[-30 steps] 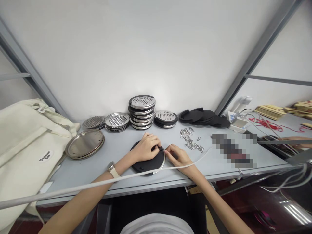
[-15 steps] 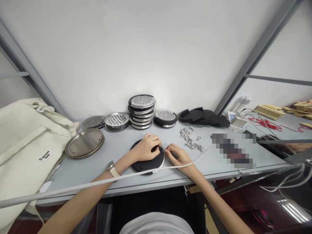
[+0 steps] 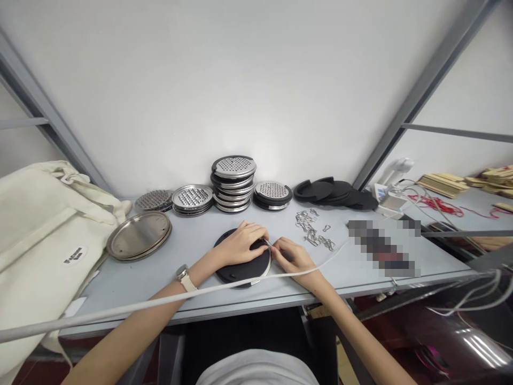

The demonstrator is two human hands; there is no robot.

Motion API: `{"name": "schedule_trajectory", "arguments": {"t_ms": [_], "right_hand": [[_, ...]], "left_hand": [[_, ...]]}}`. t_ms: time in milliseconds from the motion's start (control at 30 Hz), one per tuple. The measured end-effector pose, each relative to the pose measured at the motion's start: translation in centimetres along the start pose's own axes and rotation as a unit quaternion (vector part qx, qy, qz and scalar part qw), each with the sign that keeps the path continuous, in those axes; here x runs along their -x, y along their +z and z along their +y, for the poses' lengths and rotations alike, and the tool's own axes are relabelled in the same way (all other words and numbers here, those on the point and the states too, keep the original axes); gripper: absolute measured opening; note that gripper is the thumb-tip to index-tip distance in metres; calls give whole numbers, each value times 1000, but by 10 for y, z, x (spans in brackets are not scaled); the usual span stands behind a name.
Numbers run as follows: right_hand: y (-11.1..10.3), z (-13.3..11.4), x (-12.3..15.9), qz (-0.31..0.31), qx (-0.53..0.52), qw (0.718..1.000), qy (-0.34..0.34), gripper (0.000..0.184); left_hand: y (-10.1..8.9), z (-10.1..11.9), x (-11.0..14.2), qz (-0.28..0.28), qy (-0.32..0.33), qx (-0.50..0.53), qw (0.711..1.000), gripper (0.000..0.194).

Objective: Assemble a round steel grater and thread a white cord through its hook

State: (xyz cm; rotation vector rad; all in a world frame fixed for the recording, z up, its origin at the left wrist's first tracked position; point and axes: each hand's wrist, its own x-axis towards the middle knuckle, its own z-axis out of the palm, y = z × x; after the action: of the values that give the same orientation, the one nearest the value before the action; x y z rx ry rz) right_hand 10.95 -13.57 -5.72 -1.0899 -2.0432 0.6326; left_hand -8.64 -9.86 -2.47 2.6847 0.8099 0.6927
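A round grater (image 3: 245, 271), black side up with a metal rim showing at its right, lies flat on the table in front of me. My left hand (image 3: 242, 243) rests across it. The left thumb and fingers curl at its upper right edge, gripping there. A small wire clip (image 3: 267, 243) sits at that edge, partly hidden by fingers. My right hand (image 3: 292, 259), its thumb and forefinger pinched together, holds the clip's outer end. Whether the clip passes through the grater's hole cannot be made out. Loose wire clips (image 3: 310, 230) lie to the right.
Behind stand stacked graters (image 3: 234, 184), more graters (image 3: 273, 193) and black holders (image 3: 328, 191). To the left are metal grater plates (image 3: 192, 199), smooth metal discs (image 3: 138, 235) and a cream bag (image 3: 44, 224). A white cable (image 3: 160, 303) crosses in front of my forearms.
My left fingers and thumb have shifted slightly at the grater's edge around the clip. My right hand stays pinched at nearly the same spot. The grater has hardly moved.
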Motion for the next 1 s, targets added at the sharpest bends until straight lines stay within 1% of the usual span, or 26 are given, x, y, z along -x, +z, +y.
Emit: {"name": "schedule_trajectory", "arguments": {"t_ms": [167, 333, 400, 800, 1000], "right_hand": [[2, 3, 0, 8, -1, 1000, 10, 26], [5, 9, 1, 18, -25, 999, 37, 13], [6, 11, 1, 28, -33, 998, 42, 11], [6, 13, -1, 9, -43, 999, 27, 15], [2, 3, 1, 1, -35, 999, 19, 15]], "left_hand": [[-1, 0, 0, -2, 0, 15, 1000, 8], [-2, 0, 0, -5, -2, 22, 1000, 8], [-2, 0, 0, -5, -1, 23, 1000, 8], [-1, -2, 0, -4, -3, 31, 999, 8], [-1, -1, 0, -4, -2, 41, 999, 7]]}}
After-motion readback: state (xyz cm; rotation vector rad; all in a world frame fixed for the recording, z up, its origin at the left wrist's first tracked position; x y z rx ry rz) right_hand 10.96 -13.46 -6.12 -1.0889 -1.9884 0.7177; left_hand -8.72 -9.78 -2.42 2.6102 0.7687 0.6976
